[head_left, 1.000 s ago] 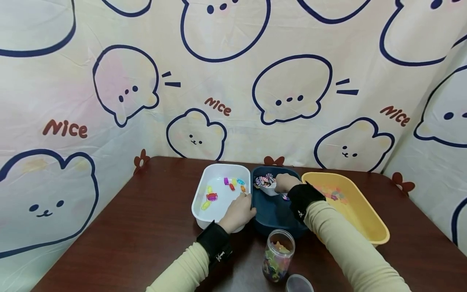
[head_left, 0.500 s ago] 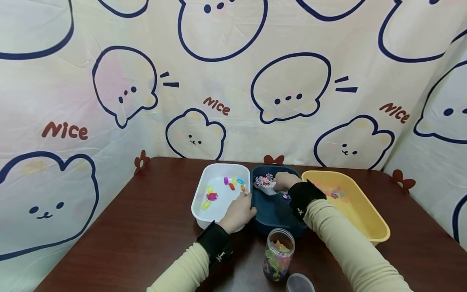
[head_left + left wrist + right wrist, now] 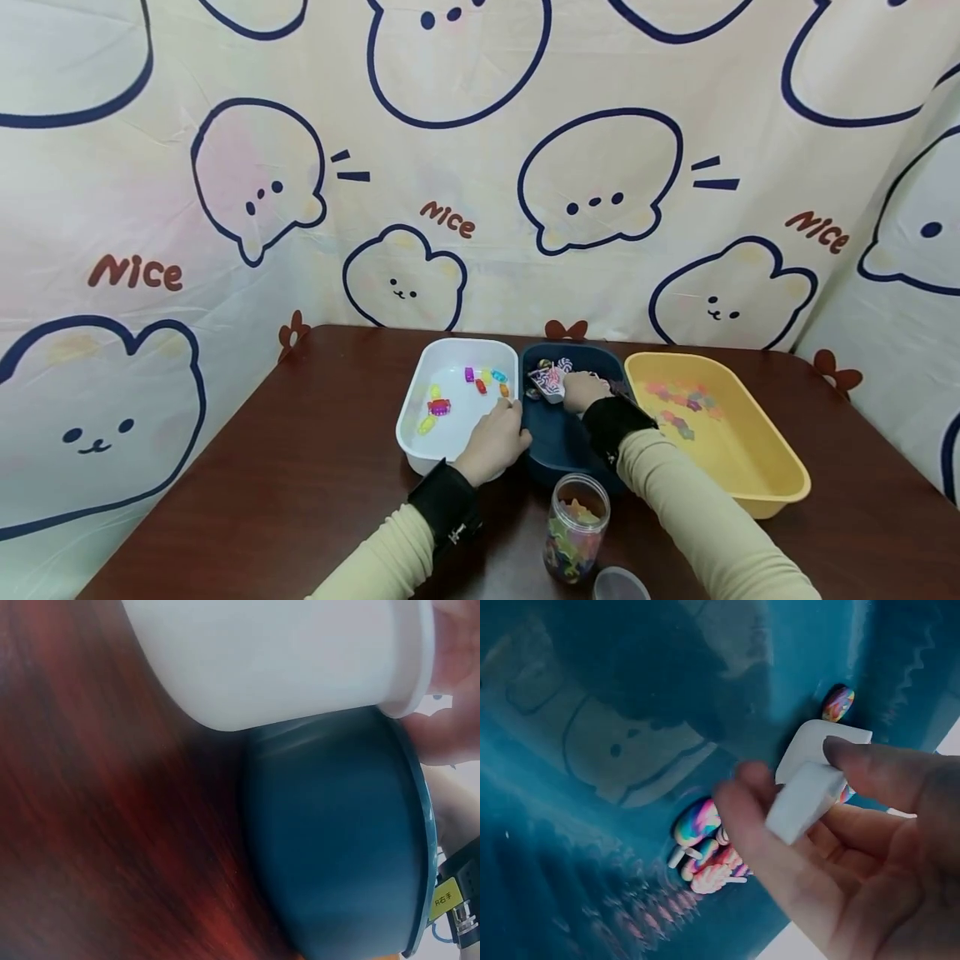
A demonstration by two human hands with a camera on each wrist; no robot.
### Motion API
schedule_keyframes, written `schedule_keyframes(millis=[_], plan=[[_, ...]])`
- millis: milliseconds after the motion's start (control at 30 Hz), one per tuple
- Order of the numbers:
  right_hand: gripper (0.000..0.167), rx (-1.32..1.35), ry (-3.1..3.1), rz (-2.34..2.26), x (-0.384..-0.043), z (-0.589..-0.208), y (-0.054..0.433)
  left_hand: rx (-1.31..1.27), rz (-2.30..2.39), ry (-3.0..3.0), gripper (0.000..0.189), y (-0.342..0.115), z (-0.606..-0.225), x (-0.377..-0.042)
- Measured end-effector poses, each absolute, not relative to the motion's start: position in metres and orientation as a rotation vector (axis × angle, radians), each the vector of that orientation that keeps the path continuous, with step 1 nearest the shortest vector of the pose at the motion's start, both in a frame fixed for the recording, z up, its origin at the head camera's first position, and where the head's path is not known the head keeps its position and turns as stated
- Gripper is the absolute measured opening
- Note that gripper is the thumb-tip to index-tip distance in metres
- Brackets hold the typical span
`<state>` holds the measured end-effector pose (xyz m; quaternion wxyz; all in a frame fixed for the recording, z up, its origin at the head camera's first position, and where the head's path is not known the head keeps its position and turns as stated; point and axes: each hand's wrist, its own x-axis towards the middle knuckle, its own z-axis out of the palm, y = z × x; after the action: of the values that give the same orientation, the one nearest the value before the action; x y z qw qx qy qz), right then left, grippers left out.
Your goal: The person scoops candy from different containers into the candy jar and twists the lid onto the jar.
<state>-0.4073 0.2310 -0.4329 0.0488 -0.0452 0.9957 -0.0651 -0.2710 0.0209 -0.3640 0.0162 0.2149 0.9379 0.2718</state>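
Observation:
In the head view my left hand (image 3: 492,442) grips the adjoining rims of the white tub (image 3: 411,421) and the dark blue tub (image 3: 555,467). The left wrist view shows the thumb by both rims. My right hand (image 3: 585,392) is inside the blue tub, its thumb and fingers pinching the handle of a white scoop (image 3: 810,799). Small swirl lollipop charms (image 3: 550,379) lie in the tilted scoop. More multicoloured charms (image 3: 697,821) sit on the tub's floor beside my fingers in the right wrist view. The hand partly hides the scoop.
Colourful candy-shaped pieces (image 3: 438,407) lie in the white tub. A yellow tub (image 3: 765,500) with pastel star or flower pieces (image 3: 686,398) stands at right. In front are an uncapped clear jar (image 3: 576,533) of mixed pieces and its lid (image 3: 619,585) on the brown table (image 3: 247,500).
My right hand and forearm have shifted slightly left and nearer, and the scoop has tilted. More of the yellow tub's pieces show now. My left hand keeps its hold on the rims.

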Motion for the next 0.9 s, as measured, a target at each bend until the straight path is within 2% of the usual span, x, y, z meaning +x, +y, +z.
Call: schedule_keyframes(millis=[167, 300, 433, 600, 733, 833, 900], plan=[[0.016, -0.029, 2.999, -0.235, -0.404, -0.425, 0.233, 0.677, 0.828, 2.938, 0.040, 0.022, -0.361, -0.270], [0.017, -0.131, 2.962, -0.301, -0.407, -0.429, 0.241, 0.679, 0.829, 2.935, 0.040, 0.022, -0.361, -0.269], [0.025, -0.161, 2.885, -0.332, -0.429, -0.453, 0.260, 0.664, 0.827, 2.932, 0.040, 0.022, -0.360, -0.269], [0.010, -0.166, 2.910, -0.392, -0.479, -0.521, 0.292, 0.635, 0.822, 2.928, 0.041, 0.024, -0.360, -0.268], [0.010, -0.137, 2.931, -0.403, -0.503, -0.555, 0.307, 0.635, 0.824, 2.927, 0.041, 0.024, -0.360, -0.267], [0.013, -0.135, 2.941, -0.386, -0.488, -0.540, 0.298, 0.635, 0.826, 2.925, 0.041, 0.025, -0.361, -0.267], [0.013, -0.102, 2.924, -0.385, -0.454, -0.501, 0.278, 0.629, 0.829, 2.919, 0.042, 0.025, -0.360, -0.267]])
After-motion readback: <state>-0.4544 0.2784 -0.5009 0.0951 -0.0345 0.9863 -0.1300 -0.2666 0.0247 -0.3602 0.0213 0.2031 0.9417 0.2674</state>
